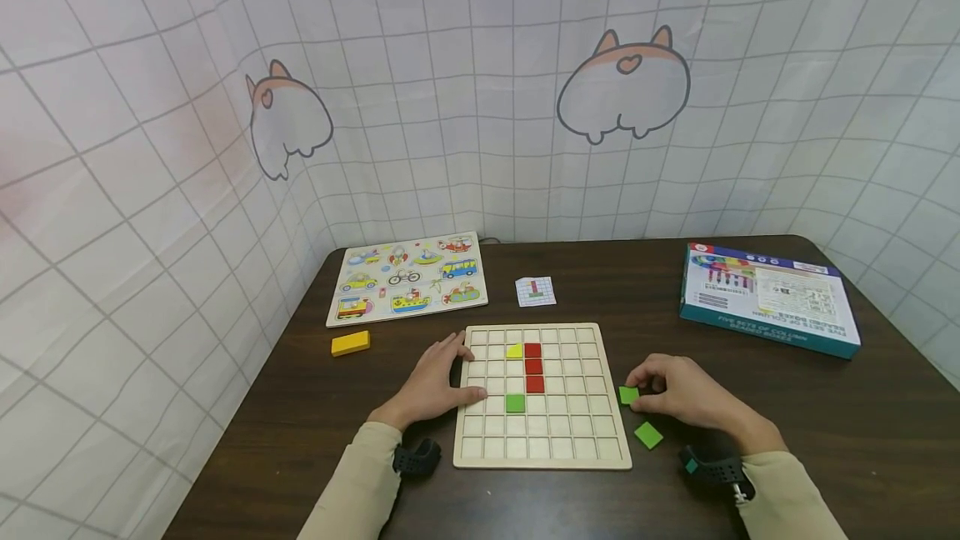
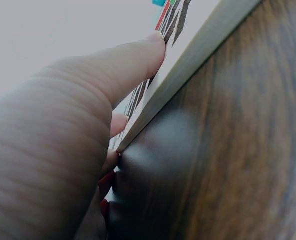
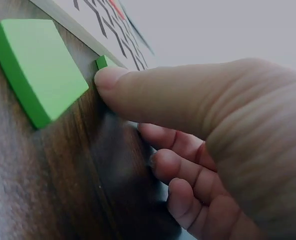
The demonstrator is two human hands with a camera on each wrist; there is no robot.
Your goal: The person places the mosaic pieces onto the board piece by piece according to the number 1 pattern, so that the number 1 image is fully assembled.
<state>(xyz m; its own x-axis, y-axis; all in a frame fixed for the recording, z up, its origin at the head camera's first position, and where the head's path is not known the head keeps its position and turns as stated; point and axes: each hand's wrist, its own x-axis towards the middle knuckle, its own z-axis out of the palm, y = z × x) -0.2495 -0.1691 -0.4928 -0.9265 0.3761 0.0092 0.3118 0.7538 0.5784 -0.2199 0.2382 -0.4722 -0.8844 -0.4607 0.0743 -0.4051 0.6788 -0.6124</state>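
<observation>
Left hand: the left hand rests on the left edge of the grid board, fingers straight and relaxed, thumb lying across the board's near-left cells; in the left wrist view the thumb presses on the board's top beside its rim.
Right hand: the right hand sits just right of the board, fingers curled, pinching a small green tile against the tabletop; the right wrist view shows the thumb tip touching that tile.
Pinched tile: on the tabletop, just beside the board's right edge, at mid height.
Second green tile: a loose green tile lies flat on the tabletop, near the right hand and a little closer to the person.
On the board: a yellow tile, three red tiles in a column just right of it, and a green tile lower down.
Elsewhere: a pattern card behind the board, a vehicle puzzle at back left, a yellow block near it, a game box at right.
</observation>
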